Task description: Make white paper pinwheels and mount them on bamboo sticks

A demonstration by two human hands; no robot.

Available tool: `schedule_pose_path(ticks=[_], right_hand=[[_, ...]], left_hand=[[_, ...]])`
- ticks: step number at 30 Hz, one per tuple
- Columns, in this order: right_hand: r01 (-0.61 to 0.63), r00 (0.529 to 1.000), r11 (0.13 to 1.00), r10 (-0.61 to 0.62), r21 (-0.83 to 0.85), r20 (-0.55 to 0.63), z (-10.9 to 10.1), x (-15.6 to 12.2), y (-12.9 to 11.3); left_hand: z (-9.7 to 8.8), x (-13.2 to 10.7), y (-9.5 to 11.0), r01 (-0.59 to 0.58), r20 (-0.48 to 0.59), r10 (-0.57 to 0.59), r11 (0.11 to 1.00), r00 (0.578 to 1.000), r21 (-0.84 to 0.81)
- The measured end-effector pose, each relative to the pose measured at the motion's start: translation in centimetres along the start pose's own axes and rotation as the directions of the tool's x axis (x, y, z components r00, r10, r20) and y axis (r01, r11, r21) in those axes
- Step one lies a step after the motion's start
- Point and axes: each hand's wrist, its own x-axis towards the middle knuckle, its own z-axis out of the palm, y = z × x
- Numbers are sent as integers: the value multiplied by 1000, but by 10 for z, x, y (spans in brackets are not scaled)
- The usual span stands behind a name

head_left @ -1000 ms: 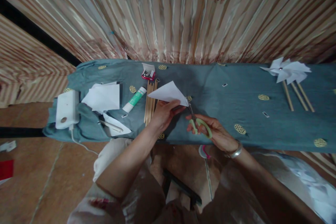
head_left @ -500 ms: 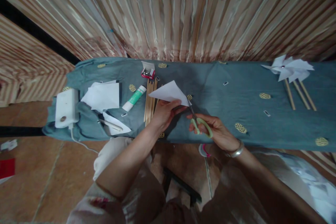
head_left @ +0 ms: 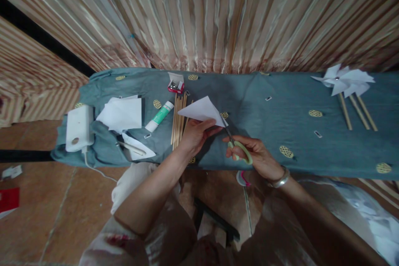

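A white sheet of paper folded to a triangle (head_left: 202,109) is pinched in my left hand (head_left: 198,133), thumb on top, above the cloth-covered table. In my right hand (head_left: 254,153) is a pair of scissors with light green handles (head_left: 245,153), fingers through the loops. The blades meet the paper's lower right corner, and I cannot tell how deep they reach. Under and left of the paper lies a bundle of thin wooden sticks (head_left: 177,122). Beside them rests a green and white glue stick (head_left: 159,116).
At the left are a stack of white paper (head_left: 123,113), a pen (head_left: 132,148) on a paper piece, and a white box with a cable (head_left: 79,129). A small red box of metal pieces (head_left: 176,84) stands behind the sticks. Paper pinwheels on sticks (head_left: 346,81) lie far right.
The scissor handles have come closer together, and the fingers of my right hand have shifted slightly. The paper and my left hand have barely moved.
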Motion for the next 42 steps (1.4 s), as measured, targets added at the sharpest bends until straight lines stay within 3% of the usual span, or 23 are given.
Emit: schedule_pose_path(ticks=[6,22,34,42], right_hand=[[-8,1000,999,8,-47,18,-3,-1,-2],[-8,1000,1000,8,-2,-6,4,-1,-1],[-30,996,994,38,109,-76,1,-3,7],[-46,994,997,52,61,-98,-6,-11,10]], left_hand=[[2,-2,-3,46,9,-46,999,999,-7],[0,-2,-4,39,5,-39,999,999,13],[4,-5,-14,115,35,-116,993,993,28],[7,-5,-25,179,55,-185,980,981,87]])
